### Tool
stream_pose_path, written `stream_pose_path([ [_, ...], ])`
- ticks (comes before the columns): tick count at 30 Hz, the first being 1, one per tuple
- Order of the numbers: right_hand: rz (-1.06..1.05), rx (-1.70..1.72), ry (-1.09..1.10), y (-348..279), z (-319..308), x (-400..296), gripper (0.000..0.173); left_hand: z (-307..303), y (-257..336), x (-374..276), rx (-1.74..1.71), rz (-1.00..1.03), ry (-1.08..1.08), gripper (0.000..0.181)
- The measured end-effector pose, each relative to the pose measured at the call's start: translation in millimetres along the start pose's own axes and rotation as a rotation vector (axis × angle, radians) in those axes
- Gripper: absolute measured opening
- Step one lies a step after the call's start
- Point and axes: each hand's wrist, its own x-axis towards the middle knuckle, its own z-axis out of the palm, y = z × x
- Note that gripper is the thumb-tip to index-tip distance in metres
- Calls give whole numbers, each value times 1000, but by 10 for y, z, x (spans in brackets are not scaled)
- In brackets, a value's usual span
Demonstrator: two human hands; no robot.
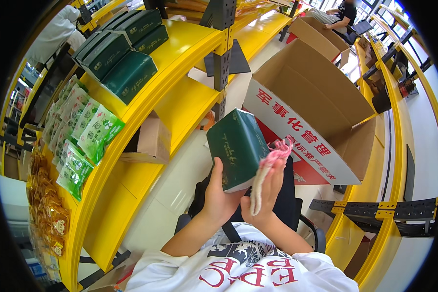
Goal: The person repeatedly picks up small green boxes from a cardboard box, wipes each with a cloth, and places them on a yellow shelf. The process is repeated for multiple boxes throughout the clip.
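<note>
A dark green tissue pack with pale lettering [237,149] rests tilted in my left hand [221,193], whose thumb lies along its near left side. My right hand [268,189] holds a folded pink and cream cloth [264,175] against its palm and fingers, close to the right side of the pack. Whether the cloth touches the pack cannot be told. Beyond and to the right stands a large open cardboard box [310,95] with red writing on its white outer side. More green packs [129,75] are stacked on the yellow shelf [182,36] at the upper left.
Green and white snack bags [98,131] and amber-coloured packages [47,197] line the left shelf. A small cardboard box [155,140] sits on the lower shelf. Yellow racking [383,146] runs along the right. One person sits at the top right, another is at the top left.
</note>
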Motion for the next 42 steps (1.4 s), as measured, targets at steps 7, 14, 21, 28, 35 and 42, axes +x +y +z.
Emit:
stream_pose_path([
  [7, -237, -11, -347, -91, -158, -96, 36, -178, 55, 36, -251, -185, -171, 57],
  [14, -248, 31, 2, 80, -275, -217, 32, -292, -15, 100, -232, -138, -197, 52],
  [21, -290, 52, -232, -104, -425, 78, 31, -545, -37, 162, -313, -149, -412, 48],
  [28, -371, -31, -302, -180, -473, 143, 33, -215, 307, 13, -162, -391, -248, 60],
  [35, -138, -184, -375, 48, -604, 539, 44, -371, 202, 71, -257, -418, -361, 55],
  [42, -141, -41, -538, 85, -647, 318, 51, -261, 193, 126, -257, -402, -234, 54],
])
